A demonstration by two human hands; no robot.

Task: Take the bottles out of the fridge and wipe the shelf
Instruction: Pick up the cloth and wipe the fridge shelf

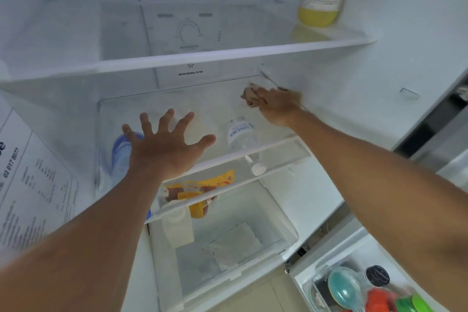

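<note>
My left hand (164,149) lies flat with its fingers spread on the glass shelf (141,106) and holds nothing. My right hand (278,106) is at the shelf's back right corner, shut on a crumpled cloth (250,95) pressed to the glass. Through the glass I see a clear water bottle (240,134) lying on its side, its white cap toward the front. A blue bottle (120,154) lies at the left, partly hidden by my left hand. Both look to be below the glass. A yellow lemon-shaped bottle (321,0) stands on the upper shelf (228,54) at the right.
Under the shelf's front rim lies a yellow packet with sausages (202,192). Below it is a clear crisper drawer (228,248) with flat packets. The door bin (354,286) at bottom right holds jars and coloured items. A printed sticker (33,185) covers the left wall.
</note>
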